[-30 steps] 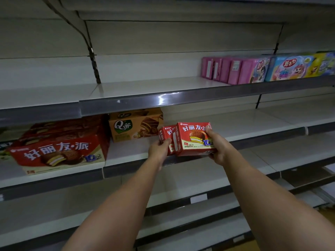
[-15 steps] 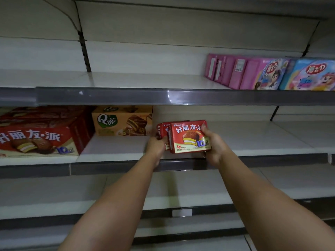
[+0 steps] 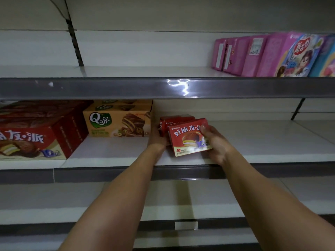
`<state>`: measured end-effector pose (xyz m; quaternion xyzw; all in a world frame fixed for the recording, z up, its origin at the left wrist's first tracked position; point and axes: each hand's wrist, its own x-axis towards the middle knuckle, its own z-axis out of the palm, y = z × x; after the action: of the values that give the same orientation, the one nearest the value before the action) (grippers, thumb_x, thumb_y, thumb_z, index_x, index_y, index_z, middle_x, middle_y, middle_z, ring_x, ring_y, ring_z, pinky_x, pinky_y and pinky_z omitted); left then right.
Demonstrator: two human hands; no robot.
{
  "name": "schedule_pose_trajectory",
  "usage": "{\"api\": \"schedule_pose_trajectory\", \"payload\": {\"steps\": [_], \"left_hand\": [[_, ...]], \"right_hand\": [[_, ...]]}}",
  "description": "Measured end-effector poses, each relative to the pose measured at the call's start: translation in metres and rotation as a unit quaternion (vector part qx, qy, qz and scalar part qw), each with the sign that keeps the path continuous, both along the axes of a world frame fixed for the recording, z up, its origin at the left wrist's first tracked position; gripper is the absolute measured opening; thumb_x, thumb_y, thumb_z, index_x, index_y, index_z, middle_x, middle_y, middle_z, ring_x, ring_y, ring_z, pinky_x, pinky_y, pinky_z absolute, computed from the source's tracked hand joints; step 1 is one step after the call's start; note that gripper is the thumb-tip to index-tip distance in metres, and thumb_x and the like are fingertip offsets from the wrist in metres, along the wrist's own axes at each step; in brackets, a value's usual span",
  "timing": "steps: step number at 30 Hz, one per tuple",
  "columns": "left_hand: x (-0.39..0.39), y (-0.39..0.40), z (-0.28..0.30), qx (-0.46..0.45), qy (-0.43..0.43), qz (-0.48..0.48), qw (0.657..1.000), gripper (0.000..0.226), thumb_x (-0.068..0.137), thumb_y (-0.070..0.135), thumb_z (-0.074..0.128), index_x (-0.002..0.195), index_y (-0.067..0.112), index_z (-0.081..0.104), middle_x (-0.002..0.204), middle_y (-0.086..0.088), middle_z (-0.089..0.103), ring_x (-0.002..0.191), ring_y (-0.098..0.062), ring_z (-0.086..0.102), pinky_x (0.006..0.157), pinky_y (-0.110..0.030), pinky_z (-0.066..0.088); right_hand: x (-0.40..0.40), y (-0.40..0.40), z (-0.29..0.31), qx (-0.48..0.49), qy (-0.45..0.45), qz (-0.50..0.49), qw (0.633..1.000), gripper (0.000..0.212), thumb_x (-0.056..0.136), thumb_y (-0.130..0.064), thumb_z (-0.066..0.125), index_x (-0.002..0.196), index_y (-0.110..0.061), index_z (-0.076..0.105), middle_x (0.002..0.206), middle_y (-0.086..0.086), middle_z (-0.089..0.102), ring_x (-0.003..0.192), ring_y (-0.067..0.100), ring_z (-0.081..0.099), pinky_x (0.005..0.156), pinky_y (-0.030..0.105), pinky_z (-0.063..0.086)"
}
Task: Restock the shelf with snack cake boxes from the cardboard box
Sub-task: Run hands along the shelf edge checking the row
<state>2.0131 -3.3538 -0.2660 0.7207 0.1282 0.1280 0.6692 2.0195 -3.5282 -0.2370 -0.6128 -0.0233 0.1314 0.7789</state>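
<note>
Small red snack cake boxes (image 3: 188,137) stand in a short row on the middle shelf (image 3: 272,142), the front one tilted toward me. My left hand (image 3: 156,139) holds the row's left side. My right hand (image 3: 216,142) grips the right edge of the front box, fingers curled over its face. The boxes behind the front one are mostly hidden. The cardboard box is not in view.
An orange Q-brand cake box (image 3: 117,121) stands left of my hands, and a large red cake carton (image 3: 36,134) further left. Pink boxes (image 3: 253,55) fill the right of the upper shelf (image 3: 126,87). Lower shelves (image 3: 54,212) run below.
Both hands carried the red boxes forward from the shelf's front edge onto the shelf, beside the orange box. The view has moved closer and lower.
</note>
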Motion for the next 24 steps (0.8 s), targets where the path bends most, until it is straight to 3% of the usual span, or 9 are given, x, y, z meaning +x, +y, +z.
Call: {"api": "schedule_pose_trajectory", "payload": {"steps": [3, 6, 9, 11, 14, 17, 20, 22, 24], "left_hand": [[-0.003, -0.004, 0.007, 0.019, -0.02, -0.016, 0.999, 0.038, 0.096, 0.007, 0.05, 0.133, 0.013, 0.044, 0.122, -0.01, 0.06, 0.108, -0.026, 0.06, 0.091, -0.037, 0.05], [-0.009, -0.007, 0.015, 0.025, -0.043, -0.027, 0.998, 0.028, 0.098, 0.006, 0.046, 0.123, 0.019, 0.05, 0.114, -0.003, 0.058, 0.106, -0.021, 0.057, 0.091, -0.035, 0.048], [-0.016, -0.002, 0.018, -0.005, -0.018, -0.039, 0.999, 0.017, 0.101, 0.02, 0.042, 0.114, 0.023, 0.054, 0.113, -0.001, 0.06, 0.109, -0.02, 0.057, 0.089, -0.033, 0.048], [-0.021, 0.007, 0.017, -0.031, 0.009, -0.065, 0.997, 0.042, 0.097, 0.049, 0.041, 0.127, 0.022, 0.052, 0.127, -0.002, 0.059, 0.119, -0.018, 0.052, 0.091, -0.028, 0.04], [-0.025, 0.016, 0.012, -0.015, 0.016, -0.162, 0.986, 0.101, 0.06, 0.087, 0.053, 0.142, 0.031, 0.037, 0.138, 0.007, 0.052, 0.127, -0.012, 0.047, 0.106, -0.03, 0.033], [-0.027, 0.013, 0.015, 0.016, 0.054, -0.227, 0.972, 0.1, 0.043, 0.08, 0.072, 0.128, 0.037, 0.043, 0.116, 0.012, 0.062, 0.11, -0.007, 0.058, 0.103, -0.031, 0.04], [-0.024, 0.018, 0.021, 0.061, 0.107, -0.256, 0.959, 0.102, 0.026, 0.082, 0.076, 0.115, 0.038, 0.05, 0.129, 0.008, 0.057, 0.124, -0.012, 0.048, 0.113, -0.034, 0.029], [-0.025, 0.021, 0.026, 0.104, 0.141, -0.286, 0.942, 0.09, 0.048, 0.066, 0.083, 0.123, 0.033, 0.044, 0.136, 0.005, 0.05, 0.128, -0.013, 0.043, 0.115, -0.035, 0.025], [-0.02, 0.02, 0.027, 0.183, 0.132, -0.267, 0.937, 0.079, 0.073, 0.026, 0.082, 0.134, 0.028, 0.032, 0.135, 0.003, 0.049, 0.124, -0.014, 0.046, 0.111, -0.033, 0.033]], "right_hand": [[0.006, -0.007, -0.002, -0.035, 0.009, 0.033, 0.999, 0.037, 0.09, -0.011, 0.061, 0.126, -0.01, 0.051, 0.112, 0.016, 0.067, 0.092, 0.031, 0.067, 0.084, 0.044, 0.054], [0.013, -0.02, 0.007, -0.137, -0.004, 0.105, 0.985, 0.042, 0.085, 0.0, 0.063, 0.122, -0.015, 0.05, 0.11, 0.013, 0.068, 0.094, 0.029, 0.067, 0.074, 0.04, 0.054], [0.019, -0.023, 0.015, -0.205, 0.008, 0.152, 0.967, 0.042, 0.083, 0.002, 0.066, 0.118, -0.016, 0.052, 0.108, 0.011, 0.069, 0.096, 0.026, 0.067, 0.076, 0.036, 0.053], [0.019, -0.022, 0.018, -0.247, 0.01, 0.185, 0.951, 0.03, 0.084, 0.003, 0.064, 0.108, -0.013, 0.057, 0.101, 0.008, 0.07, 0.095, 0.022, 0.066, 0.079, 0.031, 0.051], [0.017, -0.018, 0.019, -0.268, 0.01, 0.211, 0.94, 0.024, 0.084, 0.005, 0.062, 0.101, -0.012, 0.059, 0.099, 0.006, 0.068, 0.098, 0.022, 0.063, 0.091, 0.033, 0.049], [0.015, -0.014, 0.016, -0.221, 0.004, 0.209, 0.953, 0.03, 0.084, 0.013, 0.057, 0.101, -0.011, 0.058, 0.094, 0.007, 0.068, 0.092, 0.021, 0.065, 0.08, 0.031, 0.052], [0.018, -0.006, 0.009, -0.184, -0.023, 0.178, 0.966, 0.047, 0.077, 0.018, 0.061, 0.116, -0.008, 0.056, 0.103, 0.013, 0.069, 0.1, 0.028, 0.065, 0.087, 0.042, 0.053], [0.022, -0.002, 0.006, -0.195, -0.042, 0.165, 0.966, 0.055, 0.073, 0.015, 0.068, 0.122, -0.007, 0.054, 0.112, 0.017, 0.067, 0.108, 0.032, 0.063, 0.099, 0.05, 0.047], [0.026, 0.001, 0.005, -0.203, -0.045, 0.164, 0.964, 0.065, 0.065, 0.009, 0.077, 0.123, -0.007, 0.054, 0.116, 0.018, 0.066, 0.112, 0.033, 0.061, 0.102, 0.052, 0.044]]}}
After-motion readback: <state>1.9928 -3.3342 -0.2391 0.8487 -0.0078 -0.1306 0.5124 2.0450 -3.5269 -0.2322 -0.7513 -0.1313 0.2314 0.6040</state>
